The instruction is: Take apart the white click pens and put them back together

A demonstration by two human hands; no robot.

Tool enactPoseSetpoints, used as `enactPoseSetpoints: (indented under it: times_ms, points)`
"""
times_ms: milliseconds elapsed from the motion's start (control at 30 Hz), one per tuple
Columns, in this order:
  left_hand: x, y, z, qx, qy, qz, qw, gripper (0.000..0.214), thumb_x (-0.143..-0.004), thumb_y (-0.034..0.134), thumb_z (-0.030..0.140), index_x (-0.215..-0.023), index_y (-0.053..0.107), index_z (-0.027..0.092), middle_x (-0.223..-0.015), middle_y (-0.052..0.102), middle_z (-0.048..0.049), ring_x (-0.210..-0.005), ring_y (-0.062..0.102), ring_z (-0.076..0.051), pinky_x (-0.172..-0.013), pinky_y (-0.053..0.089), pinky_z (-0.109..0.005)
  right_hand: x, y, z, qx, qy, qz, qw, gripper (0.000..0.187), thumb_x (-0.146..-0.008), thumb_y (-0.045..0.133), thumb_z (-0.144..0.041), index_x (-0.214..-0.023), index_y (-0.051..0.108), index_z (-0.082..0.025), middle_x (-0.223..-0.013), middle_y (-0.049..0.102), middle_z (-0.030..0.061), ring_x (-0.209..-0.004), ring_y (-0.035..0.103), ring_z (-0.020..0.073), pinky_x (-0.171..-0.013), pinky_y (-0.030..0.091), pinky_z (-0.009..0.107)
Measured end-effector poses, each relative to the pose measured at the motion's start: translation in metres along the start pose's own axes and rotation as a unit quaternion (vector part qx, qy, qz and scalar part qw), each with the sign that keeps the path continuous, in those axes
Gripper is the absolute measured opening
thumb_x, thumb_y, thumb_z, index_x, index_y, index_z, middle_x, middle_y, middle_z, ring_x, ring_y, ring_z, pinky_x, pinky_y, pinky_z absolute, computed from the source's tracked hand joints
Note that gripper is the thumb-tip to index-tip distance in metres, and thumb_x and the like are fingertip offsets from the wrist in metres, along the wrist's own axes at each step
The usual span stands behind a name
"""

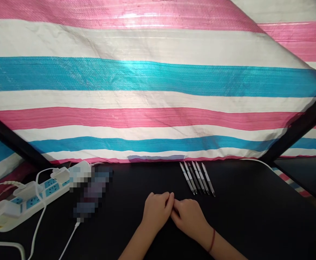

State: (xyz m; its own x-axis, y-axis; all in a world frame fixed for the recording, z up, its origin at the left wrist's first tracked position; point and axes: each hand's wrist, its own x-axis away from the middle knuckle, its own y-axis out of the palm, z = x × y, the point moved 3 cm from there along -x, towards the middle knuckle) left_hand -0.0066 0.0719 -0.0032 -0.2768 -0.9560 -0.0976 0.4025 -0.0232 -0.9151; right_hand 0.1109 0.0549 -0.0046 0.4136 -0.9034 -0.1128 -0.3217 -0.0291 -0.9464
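Our left hand (156, 211) and right hand (189, 216) rest curled together, seemingly empty.
A careless reach could scatter the slim white plastic pens (197, 177) just beyond them.

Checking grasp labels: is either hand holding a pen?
No: the left hand and right hand rest fingertip to fingertip on the table, while the pens lie in a row beyond them, untouched.

Striped tarp (158, 79), black table (255, 216)
Beyond the fingers (171, 199) the stripes ran pink, white and blue; just right of them, pens (198, 177) were white and grey.
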Motion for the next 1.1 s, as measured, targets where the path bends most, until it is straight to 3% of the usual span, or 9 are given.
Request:
enactPoseSetpoints:
  times_ms: [1100]
  points:
    - [0.0017, -0.0009, 0.0010, -0.006, -0.017, -0.018, 1.000, 0.044, -0.095, 0.029, 0.035, -0.066, 0.058, 0.021, -0.066, 0.068, -0.0012, -0.064, 0.062, -0.018, -0.071, 0.035, -0.032, 0.0021, 0.0027, 0.0003, -0.028, -0.003, 0.015, 0.999, 0.020, -0.088, 0.045, -0.024, -0.080, 0.063, -0.022, -0.064, 0.069, -0.0009, -0.054, 0.061, 0.0136, -0.050, 0.022, 0.026]
